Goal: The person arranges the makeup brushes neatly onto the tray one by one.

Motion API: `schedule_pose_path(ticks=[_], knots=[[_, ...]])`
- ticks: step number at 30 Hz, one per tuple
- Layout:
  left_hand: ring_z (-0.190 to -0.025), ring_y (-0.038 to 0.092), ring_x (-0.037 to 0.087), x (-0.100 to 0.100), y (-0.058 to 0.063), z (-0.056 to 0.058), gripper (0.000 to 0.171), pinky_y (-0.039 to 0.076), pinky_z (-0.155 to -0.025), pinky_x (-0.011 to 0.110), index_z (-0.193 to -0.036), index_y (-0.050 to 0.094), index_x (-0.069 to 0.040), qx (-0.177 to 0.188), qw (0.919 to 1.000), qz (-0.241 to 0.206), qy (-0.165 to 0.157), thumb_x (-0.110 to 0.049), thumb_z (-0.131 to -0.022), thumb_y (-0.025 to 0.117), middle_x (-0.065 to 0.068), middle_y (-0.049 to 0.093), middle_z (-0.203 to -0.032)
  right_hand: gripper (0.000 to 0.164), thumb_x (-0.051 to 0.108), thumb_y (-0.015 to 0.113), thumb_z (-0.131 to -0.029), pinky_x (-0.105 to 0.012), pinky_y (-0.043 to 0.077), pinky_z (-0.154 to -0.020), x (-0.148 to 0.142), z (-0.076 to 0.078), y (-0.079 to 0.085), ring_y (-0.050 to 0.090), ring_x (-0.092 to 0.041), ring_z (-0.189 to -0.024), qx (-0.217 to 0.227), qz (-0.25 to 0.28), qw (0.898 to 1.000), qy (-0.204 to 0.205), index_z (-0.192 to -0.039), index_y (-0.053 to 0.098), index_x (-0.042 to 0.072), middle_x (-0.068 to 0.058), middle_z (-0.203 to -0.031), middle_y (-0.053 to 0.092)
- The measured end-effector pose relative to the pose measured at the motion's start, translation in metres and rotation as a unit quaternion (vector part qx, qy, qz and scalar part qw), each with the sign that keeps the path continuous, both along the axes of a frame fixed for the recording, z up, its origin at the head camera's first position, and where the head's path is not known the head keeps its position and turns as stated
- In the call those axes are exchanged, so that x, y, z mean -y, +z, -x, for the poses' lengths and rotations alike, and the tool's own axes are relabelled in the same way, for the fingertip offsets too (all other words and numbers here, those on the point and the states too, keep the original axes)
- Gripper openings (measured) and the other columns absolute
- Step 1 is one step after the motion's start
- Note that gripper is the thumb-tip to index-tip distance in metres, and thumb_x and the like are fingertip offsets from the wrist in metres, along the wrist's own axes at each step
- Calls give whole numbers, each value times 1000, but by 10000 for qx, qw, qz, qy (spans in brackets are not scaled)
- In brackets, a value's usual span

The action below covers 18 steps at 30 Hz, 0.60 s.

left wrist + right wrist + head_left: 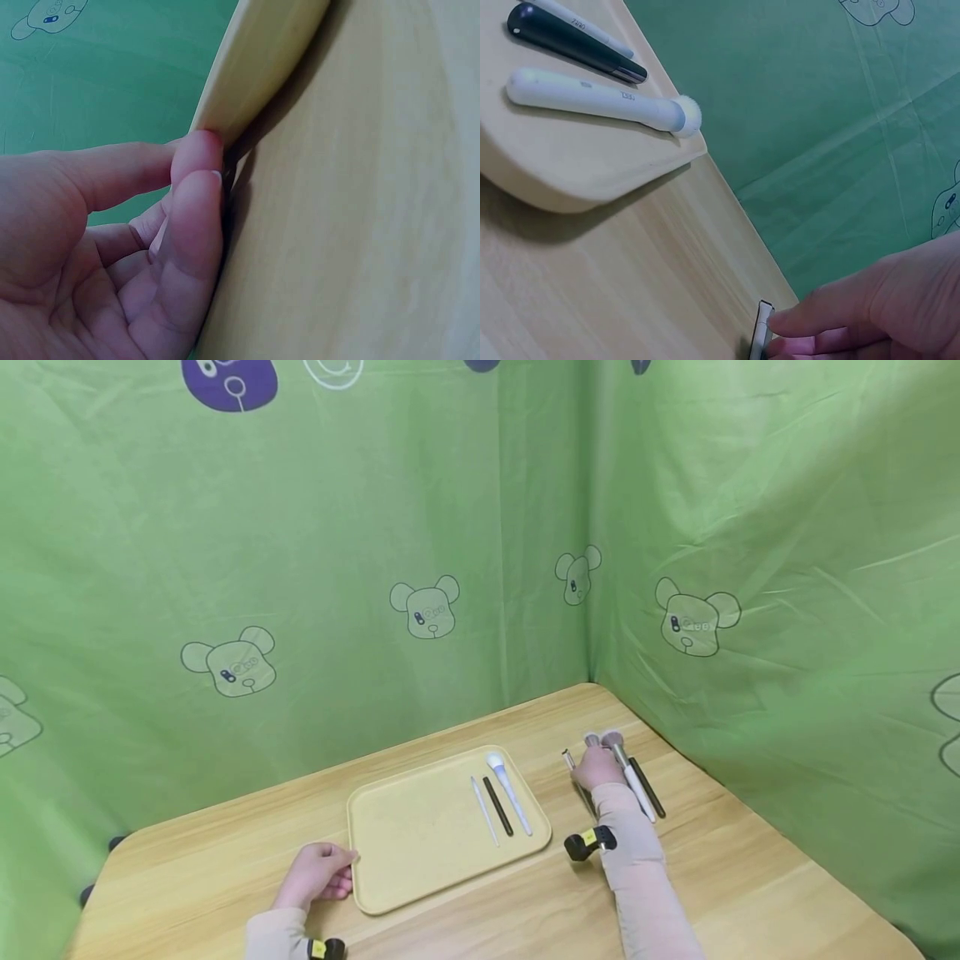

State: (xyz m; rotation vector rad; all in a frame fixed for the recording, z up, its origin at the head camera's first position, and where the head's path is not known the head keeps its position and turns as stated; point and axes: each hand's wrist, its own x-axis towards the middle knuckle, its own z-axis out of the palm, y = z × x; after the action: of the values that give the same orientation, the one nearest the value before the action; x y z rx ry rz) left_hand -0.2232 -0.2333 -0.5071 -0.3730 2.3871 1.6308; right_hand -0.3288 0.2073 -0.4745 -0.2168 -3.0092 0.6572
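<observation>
My left hand [318, 870] pinches the left rim of a yellow tray [405, 860] between thumb and fingers. In the left wrist view the thumb and index finger [196, 217] meet at the rim. My right hand [597, 768] is among makeup brushes to the right of the tray. Its thumb and fingers pinch a slim makeup brush [760, 331] with a silvery upper part; the hand hides part of its length. Beside that hand lie a white-handled brush [636, 785] with a fluffy head and a black-handled one [648, 789]. Another brush head [592, 739] shows just beyond the fingers.
On the tray's right part lie a white fluffy brush [512, 797], a short black-handled brush [498, 807] and a thin white brush [484, 810], roughly side by side. Green printed cloth [322, 710] hangs behind and to the right of the wooden table [735, 877].
</observation>
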Motion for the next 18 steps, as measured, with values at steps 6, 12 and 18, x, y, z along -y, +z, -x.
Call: schedule_pose_path(ticks=[6, 12, 18], knots=[[-54, 58, 13, 0, 0, 0, 23, 54, -53, 27, -86, 57, 3, 13, 10000, 4, 60, -19, -83, 60, 5, 59, -64, 24, 15, 67, -71, -44, 52, -65, 2, 0, 0, 61, -32, -70, 13, 72, 10000, -58, -79, 62, -6, -25, -81, 64], [-54, 58, 12, 0, -1, 1, 22, 54, -52, 26, -85, 57, 3, 16, 10000, -10, 65, -19, -83, 60, 5, 59, -64, 27, 14, 66, -71, -45, 51, -71, 4, 1, 0, 60, -36, -80, 28, 14, 10000, -7, -85, 63, -9, -28, -88, 63], [-53, 58, 12, 0, -1, 1, 21, 54, -52, 26, -84, 57, 3, 11, 10000, -53, 49, -18, -83, 60, 5, 59, -63, 27, 10, 64, -69, -46, 51, -72, 5, 0, -2, 59, -40, -86, -21, -68, 10000, -49, -88, 62, -9, -30, -91, 62]])
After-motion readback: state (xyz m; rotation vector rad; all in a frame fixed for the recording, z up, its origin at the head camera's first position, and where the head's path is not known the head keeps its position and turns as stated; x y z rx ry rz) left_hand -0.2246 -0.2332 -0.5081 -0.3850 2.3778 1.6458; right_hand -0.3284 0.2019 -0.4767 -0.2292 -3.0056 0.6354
